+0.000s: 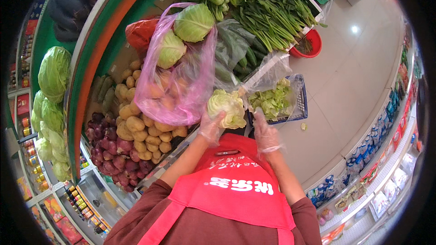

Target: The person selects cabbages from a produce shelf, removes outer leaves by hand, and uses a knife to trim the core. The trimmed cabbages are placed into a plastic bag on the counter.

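Observation:
My left hand (210,127), in a clear plastic glove, holds a pale green head of lettuce (227,109) in front of my red apron (235,180). The browned cut stem of the head faces up and to the right. To its right is my gloved right hand (265,132), near the edge of a blue plastic crate (302,103). Its fingers are partly curled, and I cannot tell whether they grip anything. Loose lettuce leaves (272,100) lie in clear plastic inside the crate.
On the stand at left are potatoes (136,124), red onions (115,149) and a pink plastic bag (184,98) with cabbages (194,22) on it. Bagged cucumbers (238,54) and leafy greens (272,13) lie beyond. A red bucket (315,42) stands on the tiled floor (340,64). Shelves (385,177) curve along the right.

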`<action>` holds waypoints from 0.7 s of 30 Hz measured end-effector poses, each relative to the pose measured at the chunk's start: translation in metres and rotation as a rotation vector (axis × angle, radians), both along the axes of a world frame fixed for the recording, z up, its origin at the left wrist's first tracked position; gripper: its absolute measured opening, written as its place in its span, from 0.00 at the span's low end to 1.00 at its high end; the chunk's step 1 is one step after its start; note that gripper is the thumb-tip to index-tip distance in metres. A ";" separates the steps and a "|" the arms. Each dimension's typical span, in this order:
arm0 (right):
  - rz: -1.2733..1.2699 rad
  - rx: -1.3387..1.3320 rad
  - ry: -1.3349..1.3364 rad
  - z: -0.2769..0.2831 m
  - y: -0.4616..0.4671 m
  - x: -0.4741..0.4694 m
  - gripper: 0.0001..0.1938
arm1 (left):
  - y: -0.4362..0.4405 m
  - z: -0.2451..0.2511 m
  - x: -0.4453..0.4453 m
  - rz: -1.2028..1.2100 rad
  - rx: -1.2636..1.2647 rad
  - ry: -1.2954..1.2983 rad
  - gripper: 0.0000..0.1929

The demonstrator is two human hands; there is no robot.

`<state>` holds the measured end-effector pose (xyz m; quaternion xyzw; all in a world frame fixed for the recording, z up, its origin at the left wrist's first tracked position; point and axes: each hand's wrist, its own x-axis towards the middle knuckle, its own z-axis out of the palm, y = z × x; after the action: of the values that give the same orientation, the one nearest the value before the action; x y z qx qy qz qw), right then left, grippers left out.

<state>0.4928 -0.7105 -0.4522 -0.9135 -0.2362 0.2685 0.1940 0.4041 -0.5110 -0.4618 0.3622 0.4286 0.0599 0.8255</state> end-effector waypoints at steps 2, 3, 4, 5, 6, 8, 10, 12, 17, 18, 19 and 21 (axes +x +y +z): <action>-0.043 0.075 -0.174 0.003 -0.003 0.020 0.30 | 0.001 -0.002 -0.002 -0.012 -0.015 -0.056 0.39; -0.047 0.093 -0.232 0.005 0.004 0.037 0.29 | 0.001 -0.003 -0.004 -0.011 -0.017 -0.043 0.38; -0.057 0.099 -0.280 0.008 0.015 0.057 0.28 | 0.001 -0.004 -0.005 -0.001 -0.002 -0.059 0.38; -0.050 0.066 -0.282 0.009 0.026 0.078 0.28 | 0.001 -0.005 -0.006 -0.011 -0.005 -0.041 0.38; -0.038 0.103 -0.350 0.008 0.042 0.099 0.28 | 0.001 -0.006 -0.007 -0.015 0.004 -0.051 0.37; -0.036 0.184 -0.486 0.000 0.080 0.137 0.29 | 0.002 -0.009 -0.008 -0.031 0.035 -0.071 0.37; 0.138 -0.009 -0.516 -0.009 0.107 0.168 0.28 | 0.003 -0.012 -0.008 -0.056 0.088 -0.091 0.37; 0.184 0.024 -0.522 -0.017 0.115 0.175 0.27 | 0.004 -0.014 -0.010 -0.048 0.057 -0.112 0.37; 0.340 0.231 -0.755 -0.029 0.086 0.135 0.26 | 0.002 -0.017 -0.016 -0.019 0.074 -0.126 0.36; 0.431 0.230 -0.701 -0.032 0.081 0.122 0.23 | 0.002 -0.017 -0.017 -0.014 0.057 -0.144 0.35; 0.515 0.228 -0.644 -0.036 0.079 0.108 0.20 | 0.002 -0.017 -0.017 -0.016 0.045 -0.178 0.34; 0.580 0.180 -0.567 -0.047 0.082 0.095 0.14 | 0.004 -0.017 -0.018 -0.029 0.028 -0.190 0.33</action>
<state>0.5875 -0.6282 -0.4987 -0.8264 -0.5502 0.0280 0.1166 0.3864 -0.5071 -0.4791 0.3727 0.3423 0.0879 0.8580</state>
